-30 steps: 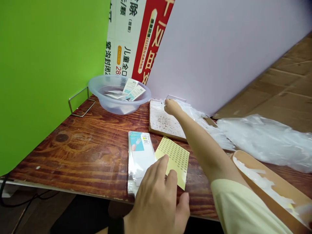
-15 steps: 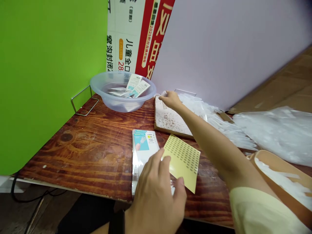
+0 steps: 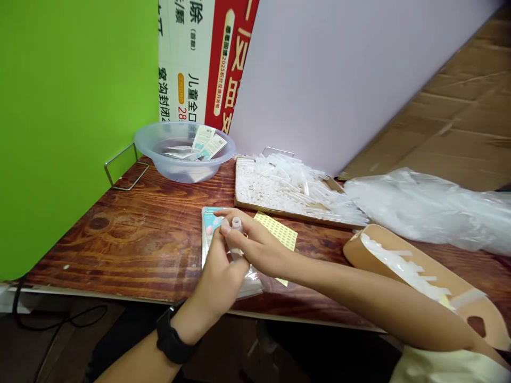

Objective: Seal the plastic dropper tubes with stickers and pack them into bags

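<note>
My left hand [image 3: 217, 274], with a black watch on the wrist, is closed around a small clear tube [image 3: 236, 224] whose open mouth points up. Against it, my right hand [image 3: 259, 242] has its fingers closed at the tube's top; a small whitish piece seems to be between the fingertips, too hidden to name. Under the hands lies a stack of clear-wrapped packets [image 3: 207, 218] with blue and white cards. A yellow sheet of small dot stickers [image 3: 279, 231] lies to the right, partly covered by my right hand and forearm.
A translucent basin [image 3: 183, 170] with packets stands back left beside a wire stand [image 3: 128, 188]. Behind the sheet, a shallow box [image 3: 295, 211] holds small white pieces and clear tubes. To the right are a tan container [image 3: 351, 250] with white strips and a plastic bag [image 3: 423, 207].
My right hand has come back from the shallow box to my left hand. My left hand has lifted off the packets and closed around a tube. The view has shifted right.
</note>
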